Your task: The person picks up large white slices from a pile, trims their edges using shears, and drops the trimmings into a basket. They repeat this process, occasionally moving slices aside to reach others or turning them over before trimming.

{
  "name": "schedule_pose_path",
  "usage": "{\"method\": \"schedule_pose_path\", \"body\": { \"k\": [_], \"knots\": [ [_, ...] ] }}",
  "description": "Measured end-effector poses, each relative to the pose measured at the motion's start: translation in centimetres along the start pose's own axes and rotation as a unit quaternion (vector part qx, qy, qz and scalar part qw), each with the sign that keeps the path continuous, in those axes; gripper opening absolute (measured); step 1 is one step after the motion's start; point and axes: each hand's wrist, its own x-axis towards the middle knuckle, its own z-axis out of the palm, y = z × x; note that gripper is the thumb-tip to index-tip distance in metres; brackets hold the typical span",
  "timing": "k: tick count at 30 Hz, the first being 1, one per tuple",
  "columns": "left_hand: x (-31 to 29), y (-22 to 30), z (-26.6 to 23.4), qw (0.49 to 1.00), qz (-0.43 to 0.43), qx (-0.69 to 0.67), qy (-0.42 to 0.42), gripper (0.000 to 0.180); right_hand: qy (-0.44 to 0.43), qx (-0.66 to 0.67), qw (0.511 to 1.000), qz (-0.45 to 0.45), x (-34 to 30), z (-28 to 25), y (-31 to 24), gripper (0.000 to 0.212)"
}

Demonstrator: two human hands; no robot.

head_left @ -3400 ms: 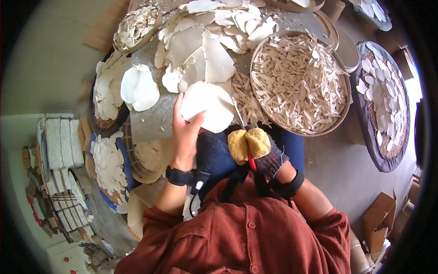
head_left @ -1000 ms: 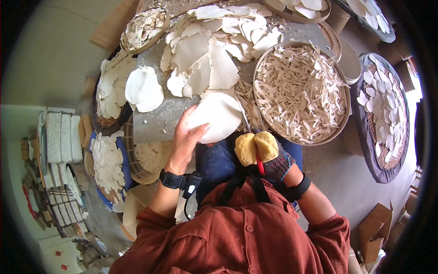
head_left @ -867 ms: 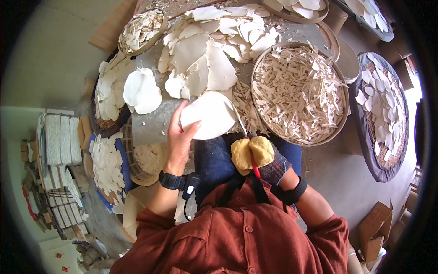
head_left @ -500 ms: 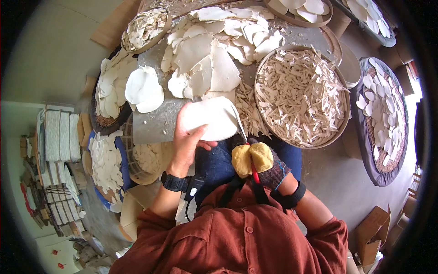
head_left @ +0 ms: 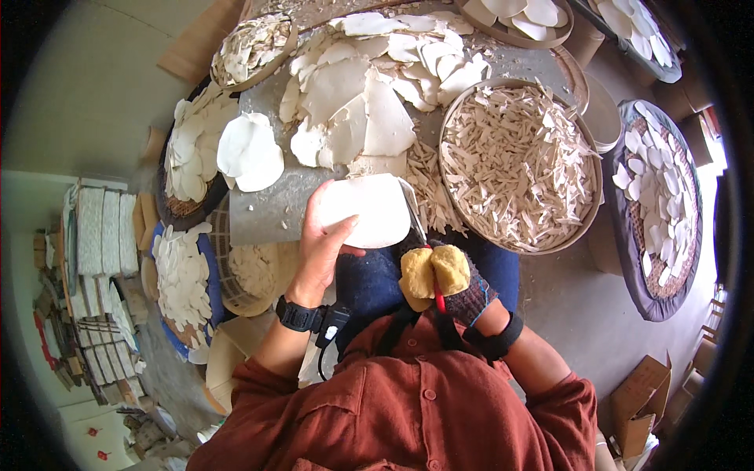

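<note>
A thin, off-white flat sheet (head_left: 365, 212) with rounded corners is held over my lap. My left hand (head_left: 318, 255), bare, pinches its left side, thumb on top and fingers underneath. Low on the right, my right hand (head_left: 474, 297), in a dark knitted glove, grips scissors (head_left: 419, 228) with red on the handles. Yellow foam padding (head_left: 434, 275) wraps the handles and hides most of my fingers. The scissors' metal blades lie along the sheet's right edge, where a narrow sliver stands slightly apart. A large heap of similar pale sheets (head_left: 349, 106) covers the table beyond.
Right of the sheet stands a round tray (head_left: 518, 169) full of pale offcuts. One loose sheet (head_left: 250, 152) lies at the table's left. Round trays of pale pieces (head_left: 184, 275) line the left, and another tray (head_left: 660, 204) stands far right. An opened cardboard box (head_left: 640, 404) sits lower right.
The sheet has shifted slightly down and to the right, and its right edge looks shorter. A narrow strip now shows beside the blades. Both hands keep their hold.
</note>
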Motion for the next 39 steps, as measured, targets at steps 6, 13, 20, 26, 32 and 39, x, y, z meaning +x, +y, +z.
{"method": "schedule_pose_path", "body": {
  "k": [6, 13, 20, 26, 32, 39],
  "knots": [
    [-0.8, 1.3, 0.9, 0.999, -0.02, 0.0, -0.03, 0.064, 0.092, 0.106, 0.99, -0.012, 1.1, 0.7, -0.6, 0.023],
    [-0.6, 1.7, 0.7, 0.999, -0.027, -0.012, -0.043, 0.063, 0.074, 0.131, 0.988, -0.025, 1.0, 0.9, -0.1, 0.025],
    [-0.4, 1.4, 0.5, 0.999, -0.023, 0.002, -0.045, 0.064, 0.055, -0.051, 0.992, -0.101, 1.0, 0.4, -0.8, 0.028],
    [0.6, 1.1, -0.6, 0.993, 0.011, 0.064, -0.094, 0.063, 0.058, 0.074, 0.995, -0.032, 0.9, 0.4, 0.1, 0.028],
    [1.3, 0.4, -0.7, 0.998, 0.055, -0.038, 0.002, 0.059, -0.01, -0.086, 0.996, -0.006, 0.0, -0.5, -1.3, 0.025],
    [3.0, 1.9, -3.6, 0.996, 0.011, 0.011, -0.088, 0.057, -0.026, -0.138, 0.99, -0.011, -0.1, 0.2, -2.5, 0.032]
  ]
}}
